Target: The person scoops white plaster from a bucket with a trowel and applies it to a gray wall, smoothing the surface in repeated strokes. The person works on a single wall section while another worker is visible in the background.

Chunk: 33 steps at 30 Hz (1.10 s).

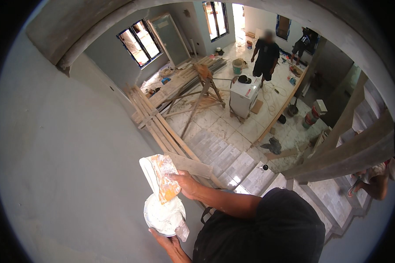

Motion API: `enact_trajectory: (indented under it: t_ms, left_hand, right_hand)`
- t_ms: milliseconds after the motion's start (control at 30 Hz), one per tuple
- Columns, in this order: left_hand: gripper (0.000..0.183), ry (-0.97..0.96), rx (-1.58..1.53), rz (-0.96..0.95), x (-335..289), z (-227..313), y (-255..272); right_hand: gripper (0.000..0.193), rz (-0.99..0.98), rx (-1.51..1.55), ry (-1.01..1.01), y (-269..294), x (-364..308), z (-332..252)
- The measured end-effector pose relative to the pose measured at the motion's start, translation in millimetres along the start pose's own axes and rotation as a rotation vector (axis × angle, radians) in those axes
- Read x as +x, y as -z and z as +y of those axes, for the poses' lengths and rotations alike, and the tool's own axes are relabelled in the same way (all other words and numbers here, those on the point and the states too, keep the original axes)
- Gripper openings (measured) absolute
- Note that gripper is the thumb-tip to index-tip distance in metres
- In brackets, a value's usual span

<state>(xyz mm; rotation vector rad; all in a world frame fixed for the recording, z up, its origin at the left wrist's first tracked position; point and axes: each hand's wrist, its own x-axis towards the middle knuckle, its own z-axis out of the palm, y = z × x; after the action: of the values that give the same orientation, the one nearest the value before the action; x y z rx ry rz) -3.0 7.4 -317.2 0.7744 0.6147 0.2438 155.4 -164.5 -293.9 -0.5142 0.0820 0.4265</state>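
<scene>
My right hand point(184, 183) is closed around the edge of a flat orange plastering blade point(164, 180), whose surface is smeared with white paste. The blade is tilted over the far side of a round white bowl point(147, 218) and overlaps its rim. White paste point(162, 215) fills much of the bowl. From below, my left hand point(166, 241) grips the bowl, its thumb along the outer side. A pale, flat, paste-coated piece point(182, 230) lies at the bowl's near right rim; its kind I cannot make out.
A grey wall point(66, 166) rises on my left. Long wooden planks point(162, 131) lean beside the tiled stairs point(232, 162). Below are a sawhorse point(208, 90), a white cabinet-like box point(244, 94) and a standing person point(266, 55). Another person's arm point(373, 187) shows at right.
</scene>
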Motion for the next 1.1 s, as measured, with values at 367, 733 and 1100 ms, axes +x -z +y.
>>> enact_trajectory:
  t_ms: [367, 733, 1100]
  left_hand:
    - [0.065, -0.007, -0.015, -0.036, -2.1, -1.3, 1.9]
    - [0.063, 0.007, -0.055, -0.067, -3.4, 7.3, -10.0]
    - [0.062, 0.061, -0.072, -0.019, 20.9, -0.8, 7.9]
  right_hand:
    - [0.039, -0.024, 0.009, 0.001, -3.1, 2.4, 3.4]
    - [0.035, -0.011, 0.049, 0.021, 0.6, 13.7, 8.5]
    - [0.046, -0.022, 0.114, -0.015, 20.9, 29.3, 27.0]
